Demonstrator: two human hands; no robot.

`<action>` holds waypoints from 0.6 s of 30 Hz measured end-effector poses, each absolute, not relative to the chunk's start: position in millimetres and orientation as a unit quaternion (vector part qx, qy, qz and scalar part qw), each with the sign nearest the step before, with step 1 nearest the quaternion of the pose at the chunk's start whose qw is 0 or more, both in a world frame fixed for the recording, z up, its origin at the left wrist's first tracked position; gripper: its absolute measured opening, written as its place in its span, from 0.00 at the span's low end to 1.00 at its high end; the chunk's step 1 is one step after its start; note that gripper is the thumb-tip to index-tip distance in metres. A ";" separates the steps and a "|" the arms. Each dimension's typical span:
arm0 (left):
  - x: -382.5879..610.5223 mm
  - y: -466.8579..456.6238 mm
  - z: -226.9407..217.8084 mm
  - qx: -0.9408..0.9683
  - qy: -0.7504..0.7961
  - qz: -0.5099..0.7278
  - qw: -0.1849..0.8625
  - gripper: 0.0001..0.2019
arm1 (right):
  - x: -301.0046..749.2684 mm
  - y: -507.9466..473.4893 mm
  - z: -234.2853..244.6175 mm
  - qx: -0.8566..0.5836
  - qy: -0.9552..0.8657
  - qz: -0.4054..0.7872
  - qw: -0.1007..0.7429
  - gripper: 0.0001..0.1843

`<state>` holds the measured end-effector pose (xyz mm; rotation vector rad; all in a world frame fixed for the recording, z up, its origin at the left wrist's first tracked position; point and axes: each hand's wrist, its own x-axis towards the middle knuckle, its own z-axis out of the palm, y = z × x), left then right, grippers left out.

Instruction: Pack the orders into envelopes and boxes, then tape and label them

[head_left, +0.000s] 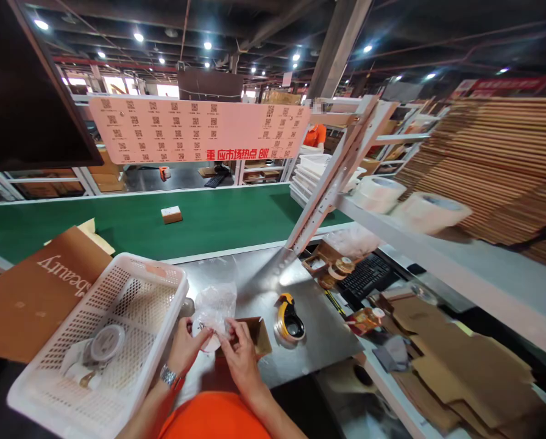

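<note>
Well, bubble wrap (pixel 213 305) (clear) sits pinched between both hands' fingers (pixel 236 334).

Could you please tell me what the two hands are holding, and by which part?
The left hand and right hand pinch clear bubble wrap by its lower edge; what it wraps is unclear.

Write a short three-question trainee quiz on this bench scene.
1. True or false: the wristwatch is on the left hand.
2. What do the left hand and the right hand both hold? A: clear bubble wrap; B: a tape dispenser; C: a black keyboard.
3. What does the small carton rest on?

Key: 1 true; 2 A; 3 the green conveyor belt.
</note>
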<state>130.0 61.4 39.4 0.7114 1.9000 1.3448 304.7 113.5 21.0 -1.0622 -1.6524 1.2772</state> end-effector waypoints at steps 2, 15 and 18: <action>135.4 62.2 45.7 0.277 0.729 0.524 0.342 0.35 | 299.0 111.5 18.3 -0.430 -0.487 0.661 0.375 0.34; 122.1 55.4 33.8 0.357 0.639 0.523 0.436 0.33 | 302.4 122.9 13.3 -0.349 -0.284 0.807 0.382 0.36; 119.2 64.2 30.5 0.358 0.633 0.524 0.443 0.35 | 304.7 125.9 5.2 -0.359 -0.303 0.803 0.367 0.34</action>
